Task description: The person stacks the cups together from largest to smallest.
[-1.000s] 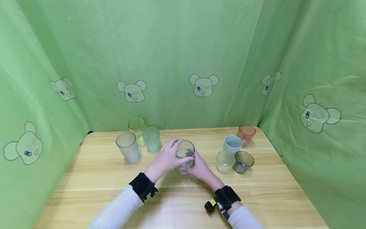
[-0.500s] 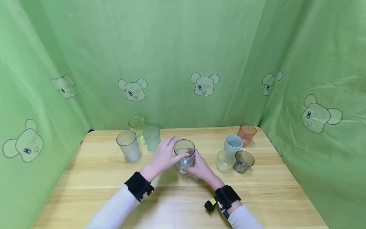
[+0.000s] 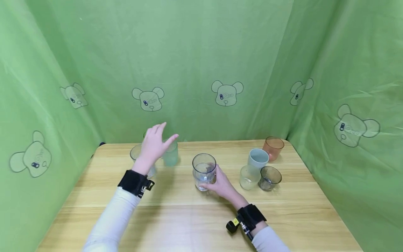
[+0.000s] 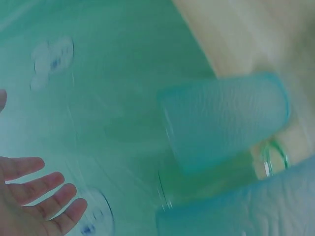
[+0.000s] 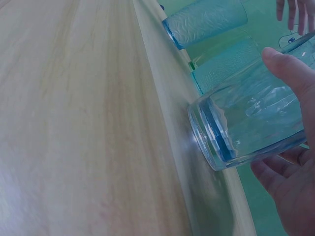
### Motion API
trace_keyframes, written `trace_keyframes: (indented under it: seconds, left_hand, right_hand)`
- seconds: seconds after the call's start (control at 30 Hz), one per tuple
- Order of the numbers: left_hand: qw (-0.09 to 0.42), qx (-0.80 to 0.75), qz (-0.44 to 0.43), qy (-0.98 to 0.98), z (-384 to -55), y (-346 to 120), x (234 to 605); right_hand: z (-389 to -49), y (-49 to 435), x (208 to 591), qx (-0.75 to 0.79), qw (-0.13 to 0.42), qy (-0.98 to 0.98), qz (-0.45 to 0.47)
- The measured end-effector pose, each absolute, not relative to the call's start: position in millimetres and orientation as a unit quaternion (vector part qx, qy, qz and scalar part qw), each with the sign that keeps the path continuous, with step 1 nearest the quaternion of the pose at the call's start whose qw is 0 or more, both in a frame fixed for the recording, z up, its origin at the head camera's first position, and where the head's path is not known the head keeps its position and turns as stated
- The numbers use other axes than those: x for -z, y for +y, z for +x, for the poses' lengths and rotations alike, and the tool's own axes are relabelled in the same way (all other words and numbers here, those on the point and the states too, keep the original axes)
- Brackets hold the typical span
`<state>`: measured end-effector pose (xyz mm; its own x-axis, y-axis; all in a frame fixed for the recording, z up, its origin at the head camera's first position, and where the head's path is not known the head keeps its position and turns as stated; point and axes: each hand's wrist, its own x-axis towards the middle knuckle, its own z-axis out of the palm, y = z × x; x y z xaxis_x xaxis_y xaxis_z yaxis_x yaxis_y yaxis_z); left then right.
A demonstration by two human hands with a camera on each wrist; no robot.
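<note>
My right hand point(image 3: 221, 184) grips a clear, dark-rimmed glass point(image 3: 199, 173) from its right side, near the middle of the table. That glass point(image 5: 261, 115) stands upright on its thick base, thumb on one side and fingers on the other; a second ring shows lower inside it. Fingers spread and holding nothing, my left hand point(image 3: 152, 144) is raised over the glasses at the left. It partly covers a textured clear tumbler point(image 3: 152, 171) and a teal tumbler point(image 3: 171, 154). In the left wrist view a green-tinted glass point(image 4: 273, 155) stands between the two tumblers; the head view mostly hides it.
To the right stand a red-orange glass point(image 3: 273, 148), a pale blue cup point(image 3: 258, 159), a pale frosted glass point(image 3: 249, 177) and a smoky dark glass point(image 3: 269, 178), close together. A green curtain point(image 3: 195, 70) surrounds the wooden table point(image 3: 195, 224) at the back and sides.
My left hand has let go of the clear glass and moved left and upward, over the left-hand glasses. My right hand and the glass have stayed nearly in place.
</note>
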<state>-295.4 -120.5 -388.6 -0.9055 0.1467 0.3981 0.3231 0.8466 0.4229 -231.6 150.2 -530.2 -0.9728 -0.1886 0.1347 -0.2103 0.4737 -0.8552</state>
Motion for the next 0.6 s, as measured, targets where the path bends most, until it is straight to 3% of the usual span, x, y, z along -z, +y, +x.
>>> trace_keyframes:
  seconds: [0.2,0.6]
  left_hand:
    - [0.146,0.267,-0.065,-0.95,-320,-137,390]
    - [0.002,0.24,0.023,-0.971,-349,-146,389]
  right_hand:
    - [-231,151,530,-0.503,0.005,-0.857,0.112]
    - [-233,151,534,-0.506,0.013,-0.854,0.119]
